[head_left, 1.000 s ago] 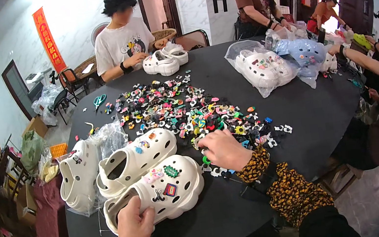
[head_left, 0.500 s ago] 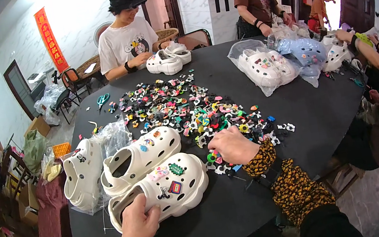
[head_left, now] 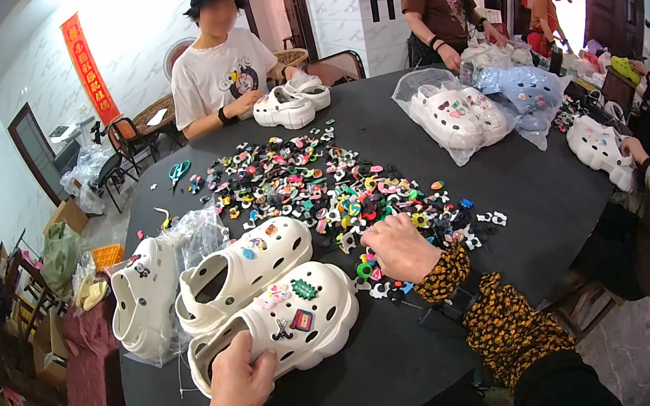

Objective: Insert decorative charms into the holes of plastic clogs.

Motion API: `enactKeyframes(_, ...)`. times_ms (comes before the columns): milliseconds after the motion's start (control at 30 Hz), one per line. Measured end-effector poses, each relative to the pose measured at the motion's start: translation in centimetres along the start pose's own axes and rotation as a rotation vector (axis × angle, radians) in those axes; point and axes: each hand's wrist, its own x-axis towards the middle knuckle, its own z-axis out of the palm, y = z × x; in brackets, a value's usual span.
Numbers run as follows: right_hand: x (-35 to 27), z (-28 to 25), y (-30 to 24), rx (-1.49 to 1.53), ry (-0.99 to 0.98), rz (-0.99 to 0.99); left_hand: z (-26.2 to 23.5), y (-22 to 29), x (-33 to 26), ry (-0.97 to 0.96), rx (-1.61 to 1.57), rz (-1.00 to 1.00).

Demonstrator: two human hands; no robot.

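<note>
White clog (head_left: 281,325) gripped at heel by my left hand (head_left: 239,382); right hand (head_left: 400,246) closed over charms (head_left: 323,190), pick unclear; next, press one in

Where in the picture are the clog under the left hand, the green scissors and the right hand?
Clog (head_left: 309,316): head view, on its white toe top beside the charms.
Scissors (head_left: 179,172): head view, on the green handles.
Right hand (head_left: 400,249): head view, on the back of the hand.
</note>
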Motion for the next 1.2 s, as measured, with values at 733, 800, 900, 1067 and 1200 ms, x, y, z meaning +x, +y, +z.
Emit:
enactKeyframes(733, -0.1, 0.6, -0.2, 0.052, 0.014, 0.015, 0.1, 0.3, 0.1, 0.026, 0.024, 0.008)
enactKeyframes(800, -0.1, 0.5, -0.3, 0.071, 0.03, 0.003, 0.1, 0.1, 0.1, 0.026, 0.008, 0.005)
enactKeyframes(900, -0.1, 0.4, -0.3, 0.104, 0.019, -0.003, 0.2, 0.2, 0.2, 0.036, -0.01, 0.007)
enactKeyframes(1067, 0.0, 0.6, -0.7, 0.1, 0.014, 0.029, 0.3, -0.2, 0.2, 0.036, 0.001, 0.0)
enactKeyframes(1200, 0.0, 1.6, -0.3, 0.114, 0.065, 0.04, 0.2, 0.3, 0.2, 0.032, 0.001, -0.025)
